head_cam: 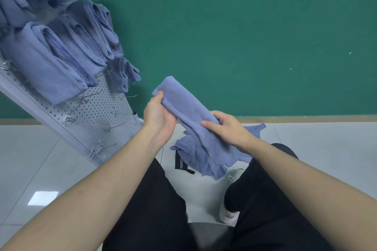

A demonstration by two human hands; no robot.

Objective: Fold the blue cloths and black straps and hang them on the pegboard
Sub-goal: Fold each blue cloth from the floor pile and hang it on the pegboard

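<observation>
Currently mid-fold. Long, narrow folded blue terry cloth (183,106) held in the air, angled from upper left to lower right, in front of green wall (244,26). Left hand (159,116) clamped on upper end, thumb on top edge, fingers curled beneath. Right hand (228,128) clamped on lower part, thumb lying across the face of the cloth. Hands apart, one at each end of the strip.

Loose pile of unfolded blue cloths (204,159) on pale tiled floor (326,149), directly under the held cloth. Black strap with white stripes (180,162) at the pile's left edge, partly covered. White perforated metal pegboard (98,112) at left, tilted in view. Upper hooks loaded with folded blue cloths (51,63); several bare wire hooks (69,119) lower down.

Judged step: final fold or smoothing before hanging.

Risks noted:
- Lower tail of held cloth merged visually with pile; could snag loose cloth and drag it up.
- Soft terry, layers slack; fold likely to slide open if either grip loosened during transfer.
- Hooks thin and short; cloth draped off-centre could slip off.
- Neighbouring cloths hung close; could be knocked.
</observation>
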